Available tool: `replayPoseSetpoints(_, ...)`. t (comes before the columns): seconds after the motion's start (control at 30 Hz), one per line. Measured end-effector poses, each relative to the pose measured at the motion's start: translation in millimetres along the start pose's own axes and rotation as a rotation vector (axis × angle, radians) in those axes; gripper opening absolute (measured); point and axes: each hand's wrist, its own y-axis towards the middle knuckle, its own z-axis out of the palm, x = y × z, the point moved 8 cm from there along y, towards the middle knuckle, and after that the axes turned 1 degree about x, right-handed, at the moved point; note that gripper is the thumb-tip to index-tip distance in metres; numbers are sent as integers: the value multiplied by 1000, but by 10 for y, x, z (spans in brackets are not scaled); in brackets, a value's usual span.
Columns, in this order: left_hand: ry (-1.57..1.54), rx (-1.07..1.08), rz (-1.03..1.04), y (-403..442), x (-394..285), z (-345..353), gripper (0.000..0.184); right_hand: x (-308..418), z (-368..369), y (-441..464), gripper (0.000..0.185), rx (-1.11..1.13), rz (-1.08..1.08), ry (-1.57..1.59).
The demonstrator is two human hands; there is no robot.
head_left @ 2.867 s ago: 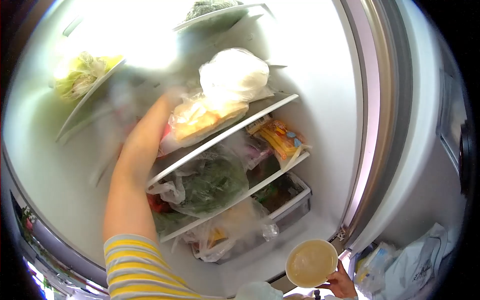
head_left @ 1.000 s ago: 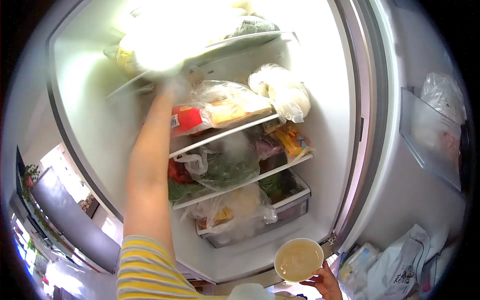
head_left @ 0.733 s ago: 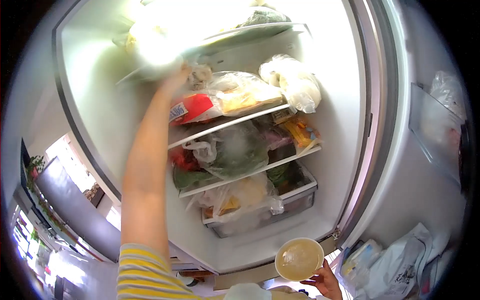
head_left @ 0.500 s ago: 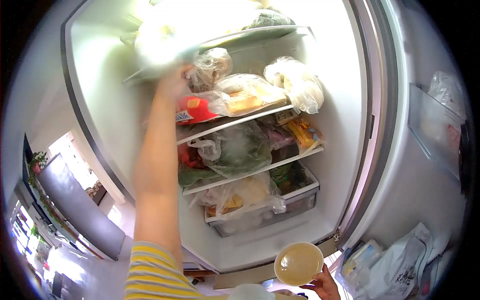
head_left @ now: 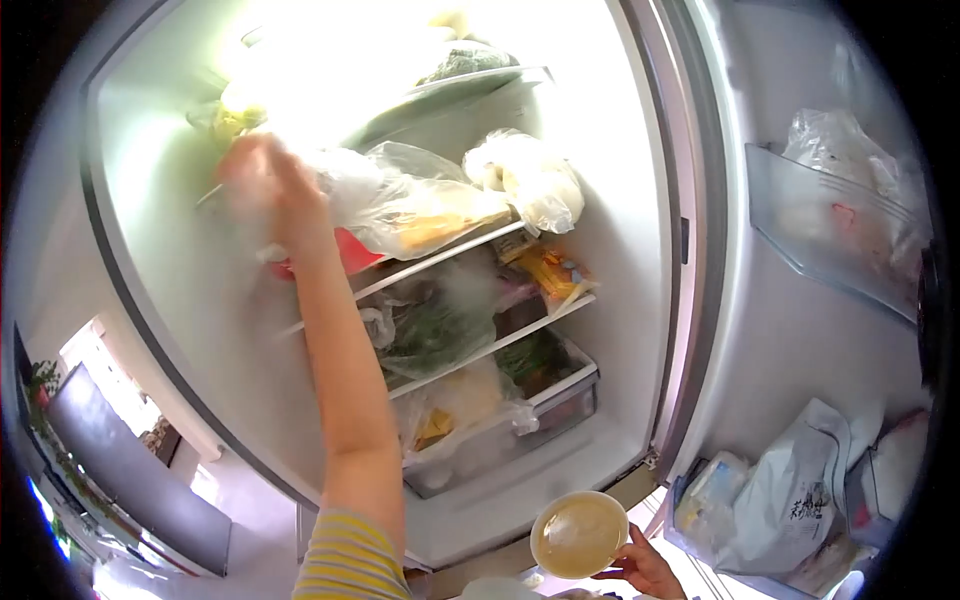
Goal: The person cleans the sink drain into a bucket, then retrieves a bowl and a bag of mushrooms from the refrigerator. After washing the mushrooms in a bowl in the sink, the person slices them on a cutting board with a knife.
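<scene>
My left hand [head_left: 275,185] is raised inside the fridge at the left end of a shelf, blurred by motion and glare, so its grip is unclear. Beside it on that shelf lie a clear plastic bag [head_left: 410,185], a red packet [head_left: 355,252], a bag with yellowish flat food [head_left: 432,232] and a white knotted bag [head_left: 528,180]. At the bottom, my right hand [head_left: 645,568] holds a round bowl [head_left: 580,535] of pale, cloudy content by its rim, outside the fridge.
Lower shelves hold bagged greens [head_left: 435,325] and an orange packet [head_left: 555,275]. Below is a drawer [head_left: 570,408]. The open door at right carries a clear bin [head_left: 830,240] with bags and a lower bin with a white bag [head_left: 785,500]. A room shows at lower left.
My left hand has moved left, away from the clear bag, which now lies lower and flatter over the shelf's food. The view has shifted, showing more of the door. My right hand still holds the bowl.
</scene>
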Motion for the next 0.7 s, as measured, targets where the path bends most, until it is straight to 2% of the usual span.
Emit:
replayPoseSetpoints(0.03,56,103,94,12,-342,42,18,-1,-5,18,73,-2,0,5)
replayPoseSetpoints(0.13,-79,812,131,-178,-1062,510,28,-28,-37,113,72,-3,6,16)
replayPoseSetpoints(0.17,-179,954,462,-392,-1438,628,35,-56,-44,142,72,0,14,22)
replayPoseSetpoints(0.2,-113,1027,630,-638,-1591,704,46,-88,-52,147,72,1,23,28)
replayPoseSetpoints(0.23,-38,1197,693,-913,-1717,761,56,-83,-50,140,70,-6,36,38)
replayPoseSetpoints(0.27,4,1601,605,-1252,-1740,905,47,-84,-35,103,70,11,20,61)
replayPoseSetpoints(0.3,83,1735,641,-1538,-1762,1039,42,-72,-16,71,70,31,-2,83)
replayPoseSetpoints(0.33,128,1609,811,-1796,-1661,1201,52,-58,4,50,70,52,-25,106)
replayPoseSetpoints(0.37,248,1645,838,-2000,-1516,1429,39,-84,-35,43,70,-16,-2,106)
replayPoseSetpoints(0.43,278,1583,783,-1936,-1342,1716,25,-66,-60,46,70,7,-34,108)
replayPoseSetpoints(0.47,348,1630,798,-1856,-1247,1843,20,-93,-66,31,70,17,-43,113)
replayPoseSetpoints(0.5,435,1696,614,-1836,-977,2051,21,-67,-28,-23,70,-3,-50,112)
replayPoseSetpoints(0.53,510,1754,543,-1793,-781,2148,24,-17,16,-72,71,-22,-56,105)
replayPoseSetpoints(0.57,582,1781,623,-1814,-520,2238,26,-14,18,-87,73,-21,-57,139)
replayPoseSetpoints(0.67,156,1958,280,-2078,-276,2336,29,-59,-31,-91,74,-95,-24,103)
replayPoseSetpoints(0.7,87,2022,349,-2252,-377,2337,33,-49,-55,-104,75,-112,-58,111)
